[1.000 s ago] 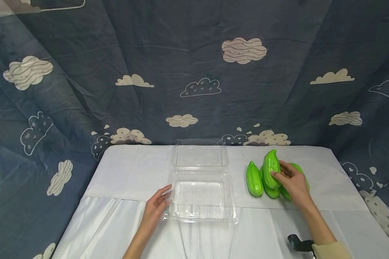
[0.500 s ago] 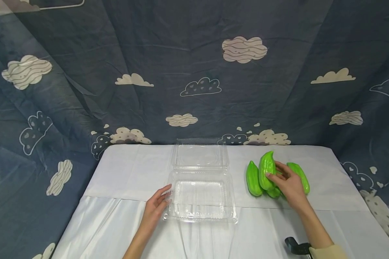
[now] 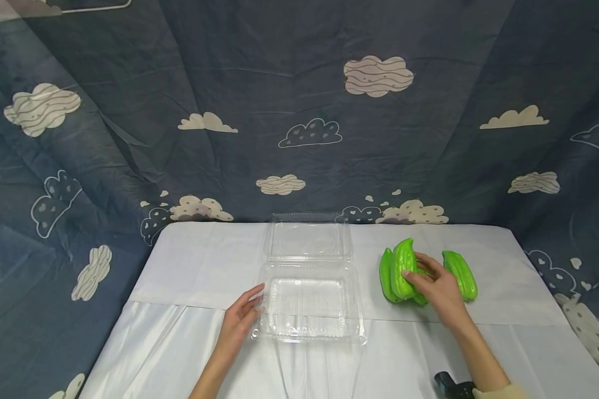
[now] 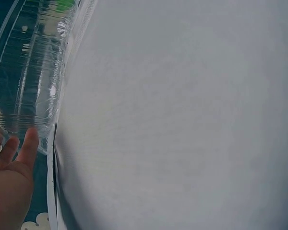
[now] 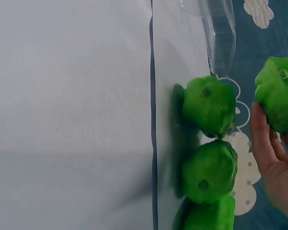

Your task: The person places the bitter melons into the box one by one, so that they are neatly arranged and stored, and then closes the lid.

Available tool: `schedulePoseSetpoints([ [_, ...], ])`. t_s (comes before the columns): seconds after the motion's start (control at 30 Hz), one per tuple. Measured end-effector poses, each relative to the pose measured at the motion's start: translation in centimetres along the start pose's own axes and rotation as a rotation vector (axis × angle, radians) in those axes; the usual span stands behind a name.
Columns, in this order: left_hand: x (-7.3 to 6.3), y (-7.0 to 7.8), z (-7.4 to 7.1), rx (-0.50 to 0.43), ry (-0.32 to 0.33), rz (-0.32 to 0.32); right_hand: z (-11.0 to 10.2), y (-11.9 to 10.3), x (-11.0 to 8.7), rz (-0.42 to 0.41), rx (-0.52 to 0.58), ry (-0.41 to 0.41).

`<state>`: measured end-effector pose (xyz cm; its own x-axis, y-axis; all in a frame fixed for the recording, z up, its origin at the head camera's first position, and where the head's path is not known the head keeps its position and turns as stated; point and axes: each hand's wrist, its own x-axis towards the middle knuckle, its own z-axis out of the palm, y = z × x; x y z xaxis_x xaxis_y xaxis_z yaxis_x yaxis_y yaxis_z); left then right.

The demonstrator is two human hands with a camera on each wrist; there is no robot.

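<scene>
My right hand (image 3: 441, 288) pinches a ridged green bitter melon (image 3: 403, 271) between thumb and fingers, its pointed tip facing away. In the right wrist view this bitter melon (image 5: 278, 91) is up above two others (image 5: 209, 105) standing in a row with a third. One bitter melon (image 3: 386, 277) lies partly hidden behind the held one; another (image 3: 460, 275) lies to the right of the hand. At the left side of a clear plastic clamshell box (image 3: 306, 310), my left hand (image 3: 237, 321) touches the edge with extended fingers. Its lid (image 3: 308, 241) is folded back, away from me.
A white cloth (image 3: 194, 266) covers the table. Behind it hangs a dark blue curtain (image 3: 229, 166) with cloud prints, close to the table's far edge. A black device (image 3: 451, 386) sits at my right wrist.
My right hand has carried the held bitter melon leftward and slightly lower, overlapping the leftmost one. The rightmost bitter melon is uncovered now. My left hand and the box stay put.
</scene>
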<state>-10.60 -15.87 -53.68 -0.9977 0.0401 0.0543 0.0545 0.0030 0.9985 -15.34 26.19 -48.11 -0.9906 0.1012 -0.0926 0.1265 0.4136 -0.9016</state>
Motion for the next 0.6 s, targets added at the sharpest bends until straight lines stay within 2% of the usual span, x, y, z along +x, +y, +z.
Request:
schedulePoseSetpoints([
  [0.2, 0.0, 0.1, -0.1, 0.016, 0.000, -0.018, 0.7, -0.3, -0.6, -0.012, 0.002, 0.009],
  [0.33, 0.0, 0.1, 0.0, 0.007, 0.005, -0.026, 1.1, -0.3, -0.8, 0.016, 0.011, -0.014],
  [0.6, -0.1, 0.1, 0.1, -0.008, 0.011, -0.022, 1.7, -0.7, -1.3, 0.013, 0.059, -0.047],
])
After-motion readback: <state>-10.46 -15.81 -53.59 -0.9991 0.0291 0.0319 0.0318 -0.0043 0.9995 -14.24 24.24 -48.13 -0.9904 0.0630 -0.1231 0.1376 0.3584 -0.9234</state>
